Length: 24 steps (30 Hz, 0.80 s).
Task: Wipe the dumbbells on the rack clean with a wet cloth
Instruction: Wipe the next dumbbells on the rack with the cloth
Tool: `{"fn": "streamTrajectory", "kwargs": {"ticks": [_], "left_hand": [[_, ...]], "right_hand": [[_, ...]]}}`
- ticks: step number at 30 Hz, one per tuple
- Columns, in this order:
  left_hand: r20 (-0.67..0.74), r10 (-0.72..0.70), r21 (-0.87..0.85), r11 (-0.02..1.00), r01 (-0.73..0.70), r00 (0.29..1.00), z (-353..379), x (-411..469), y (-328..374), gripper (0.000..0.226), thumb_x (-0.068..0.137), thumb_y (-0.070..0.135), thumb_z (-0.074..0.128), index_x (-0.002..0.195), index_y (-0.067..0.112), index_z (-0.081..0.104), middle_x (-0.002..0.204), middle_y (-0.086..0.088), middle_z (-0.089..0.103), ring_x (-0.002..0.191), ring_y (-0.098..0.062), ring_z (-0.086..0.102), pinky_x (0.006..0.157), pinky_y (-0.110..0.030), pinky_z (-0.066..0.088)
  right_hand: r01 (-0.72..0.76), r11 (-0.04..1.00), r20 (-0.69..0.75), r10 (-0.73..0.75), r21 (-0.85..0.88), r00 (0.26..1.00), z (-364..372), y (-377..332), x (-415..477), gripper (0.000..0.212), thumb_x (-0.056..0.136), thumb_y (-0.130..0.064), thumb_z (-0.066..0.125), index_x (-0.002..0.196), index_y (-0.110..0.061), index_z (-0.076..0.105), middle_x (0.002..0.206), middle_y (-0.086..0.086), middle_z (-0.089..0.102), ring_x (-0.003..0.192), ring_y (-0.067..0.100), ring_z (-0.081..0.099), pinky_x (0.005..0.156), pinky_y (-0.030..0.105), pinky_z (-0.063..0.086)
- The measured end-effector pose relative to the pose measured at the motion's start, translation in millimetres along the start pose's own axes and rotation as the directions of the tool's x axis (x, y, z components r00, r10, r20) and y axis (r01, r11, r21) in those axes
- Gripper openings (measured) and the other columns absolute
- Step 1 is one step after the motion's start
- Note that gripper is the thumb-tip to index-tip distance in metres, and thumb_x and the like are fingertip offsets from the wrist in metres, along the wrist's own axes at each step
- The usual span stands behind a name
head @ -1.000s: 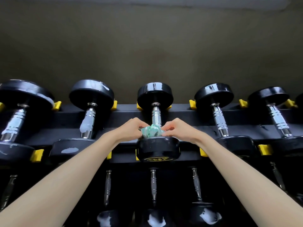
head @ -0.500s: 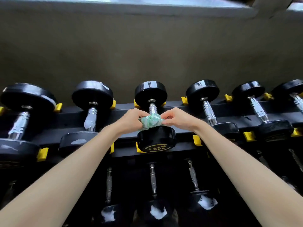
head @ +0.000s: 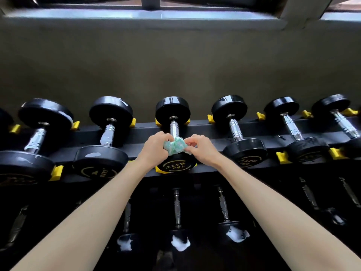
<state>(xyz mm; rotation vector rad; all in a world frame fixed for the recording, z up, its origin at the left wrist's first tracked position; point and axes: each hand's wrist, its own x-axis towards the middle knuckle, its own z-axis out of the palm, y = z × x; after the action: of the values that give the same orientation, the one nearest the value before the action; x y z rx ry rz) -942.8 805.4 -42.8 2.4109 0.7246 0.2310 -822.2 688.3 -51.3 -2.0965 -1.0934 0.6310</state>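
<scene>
Hands: my left hand (head: 155, 148) and right hand (head: 202, 148) pinch the cloth (head: 175, 146)
Handle (head: 174, 128): dead ahead — runs away from me, equally near both

There's the cloth (head: 176, 145), pale green and white, bunched into a damp-looking wad round the near end of the middle dumbbell (head: 172, 110)'s chrome handle, just above its near head. The left hand (head: 154, 148) and right hand (head: 203, 148) pinch it from either side. That dumbbell has glossy black round heads and yellow lettering on the near face, and it lies front to back across the black rack (head: 201, 127) in yellow cradles (head: 283, 157). Its neighbours line the top tier the same way, and the left-hand pair (head: 111, 114) show pale smudges on heads and handle. Down on the shadowed lower tier, more dumbbells (head: 176, 204), three with white patches on their near heads.
</scene>
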Motion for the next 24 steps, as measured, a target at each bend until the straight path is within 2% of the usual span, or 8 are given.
{"fn": "streamTrajectory", "kwargs": {"ticks": [4,8,12,15,18,20,22,24], "left_hand": [[-0.098,-0.026,-0.001,1.0,0.026,0.995,11.4,-21.2,10.6,0.046,0.076,-0.013,0.047,0.113,0.008,0.064,0.097,-0.008,0.054,0.092,-0.023,0.051,0.071,-0.022,0.03],[0.002,-0.035,0.019,0.999,0.035,0.999,18.8,-38.5,16.8,0.046,0.076,-0.013,0.046,0.114,0.008,0.065,0.107,-0.008,0.057,0.101,-0.023,0.051,0.077,-0.021,0.033],[0.204,-0.114,0.026,0.993,0.111,0.972,22.7,-60.6,14.6,0.037,0.075,-0.005,0.05,0.101,0.012,0.07,0.092,-0.008,0.066,0.091,-0.024,0.059,0.07,-0.026,0.043],[0.18,-0.186,-0.007,0.982,0.19,0.966,16.7,-71.0,19.3,0.033,0.076,0.001,0.055,0.103,0.014,0.069,0.09,-0.008,0.064,0.081,-0.018,0.055,0.061,-0.019,0.042],[0.001,-0.2,-0.059,0.978,0.2,0.98,9.2,-76.0,27.2,0.028,0.075,0.003,0.059,0.099,0.013,0.069,0.087,-0.004,0.063,0.079,-0.015,0.054,0.062,-0.017,0.041],[-0.157,-0.193,-0.092,0.979,0.18,0.969,5.1,-80.7,32.8,0.024,0.074,0.003,0.061,0.095,0.012,0.068,0.089,-0.001,0.058,0.082,-0.018,0.055,0.071,-0.023,0.041],[-0.253,-0.115,-0.085,0.992,0.097,0.96,4.3,-84.6,36.8,0.021,0.074,0.001,0.062,0.093,0.008,0.065,0.088,-0.001,0.05,0.078,-0.017,0.051,0.07,-0.022,0.038],[-0.234,-0.007,-0.082,0.997,-0.013,0.972,6.1,-87.2,40.6,0.02,0.074,-0.002,0.063,0.092,0.006,0.064,0.086,0.002,0.046,0.075,-0.014,0.049,0.069,-0.022,0.041]], "right_hand": [[0.012,1.0,-0.002,-0.012,-0.005,1.0,3.5,2.9,-14.4,0.018,0.086,-0.007,0.061,0.1,-0.006,0.071,0.086,0.004,0.051,0.078,0.014,0.044,0.065,0.02,0.032],[-0.07,0.997,0.103,0.073,-0.031,0.992,4.4,9.5,-30.3,0.015,0.081,0.0,0.06,0.066,0.002,0.061,0.062,0.001,0.043,0.061,0.012,0.038,0.055,0.022,0.031],[-0.229,0.972,0.254,0.212,0.041,0.944,9.0,21.1,-53.3,0.016,0.08,-0.002,0.061,0.093,0.001,0.07,0.074,0.005,0.06,0.066,0.01,0.053,0.061,0.016,0.045],[-0.36,0.896,0.318,0.273,0.259,0.908,10.6,17.9,-68.6,0.019,0.084,0.004,0.056,0.1,0.003,0.067,0.08,0.004,0.061,0.071,0.009,0.059,0.062,0.016,0.051],[-0.5,0.679,0.319,0.386,0.537,0.866,12.6,5.5,-76.6,0.016,0.086,-0.003,0.054,0.099,0.0,0.063,0.096,0.015,0.066,0.082,0.021,0.065,0.074,0.027,0.056],[-0.589,0.493,0.402,0.439,0.641,0.804,12.3,-3.6,-79.4,0.026,0.09,-0.026,0.053,0.101,-0.004,0.062,0.105,0.02,0.063,0.096,0.033,0.062,0.083,0.038,0.054],[-0.627,0.333,0.523,0.355,0.704,0.775,11.0,-12.5,-80.0,0.046,0.092,-0.048,0.045,0.107,-0.008,0.061,0.11,0.02,0.061,0.106,0.039,0.057,0.089,0.045,0.049],[-0.586,0.143,0.554,0.21,0.798,0.806,7.6,-22.9,-79.9,0.052,0.091,-0.052,0.045,0.109,-0.007,0.062,0.108,0.019,0.062,0.1,0.035,0.06,0.091,0.046,0.047]]}}
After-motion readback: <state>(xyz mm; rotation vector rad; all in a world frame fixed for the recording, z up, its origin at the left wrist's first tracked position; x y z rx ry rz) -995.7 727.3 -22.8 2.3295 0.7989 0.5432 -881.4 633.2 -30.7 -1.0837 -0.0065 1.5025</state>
